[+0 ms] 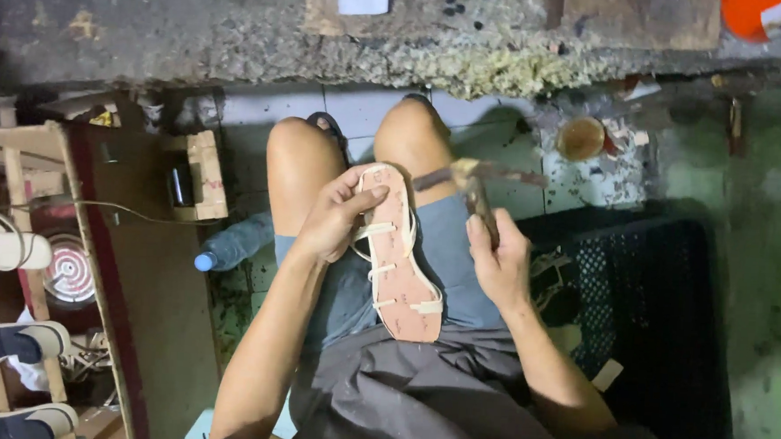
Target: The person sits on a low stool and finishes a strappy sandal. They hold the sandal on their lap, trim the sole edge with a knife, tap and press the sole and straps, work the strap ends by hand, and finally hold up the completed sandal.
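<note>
Two hands at work: left hand (332, 221) fingers pinch the sandal sole (399, 256) by its toe end, sole-up on the lap. Right hand (498, 261) fingers wrap a tool (477, 190), prob. a hammer, blurred. Best to keep the sole braced on the thigh w/ thumb off the straps (381, 231).

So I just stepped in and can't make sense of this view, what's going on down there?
A seated person holds a pinkish-tan sandal sole with pale cream straps sole-up on their lap, the left hand gripping its upper edge. The right hand holds a worn, brownish hammer-like tool raised just beside the sole, not touching it. A black plastic crate sits at the person's right, a blue-capped plastic bottle lies on the tiled floor at the left, and finished shoes rest on a wooden rack.
</note>
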